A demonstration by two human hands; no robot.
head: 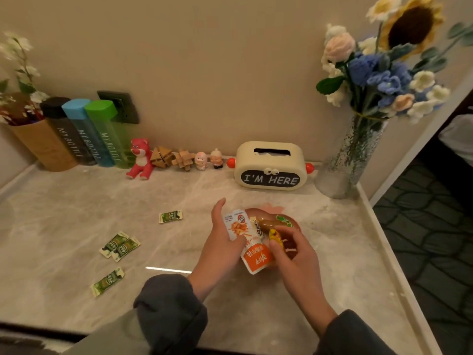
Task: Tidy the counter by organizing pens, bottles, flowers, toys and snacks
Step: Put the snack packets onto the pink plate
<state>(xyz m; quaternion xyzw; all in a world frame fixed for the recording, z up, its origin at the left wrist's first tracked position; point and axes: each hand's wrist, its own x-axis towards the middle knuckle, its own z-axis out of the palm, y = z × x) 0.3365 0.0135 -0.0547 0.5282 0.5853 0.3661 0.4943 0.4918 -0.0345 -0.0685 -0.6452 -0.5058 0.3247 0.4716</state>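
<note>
Head view: left hand (pixel 225 242) gripped white-orange snack pouches (pixel 256 254), right hand (pixel 297 249) pinched yellow packet (pixel 276 237); green sachets (pixel 120 245) lay nearer left hand.

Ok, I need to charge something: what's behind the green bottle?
A dark wall socket plate, showing right of the green bottle; its lower left part is covered.

A lived-in home room; marble table (pixel 64 201) against a beige wall with a socket (pixel 120 106); crochet flowers (pixel 378 73), tissue box (pixel 271 165), toy figures (pixel 140 160); patterned carpet (pixel 422 226).
</note>
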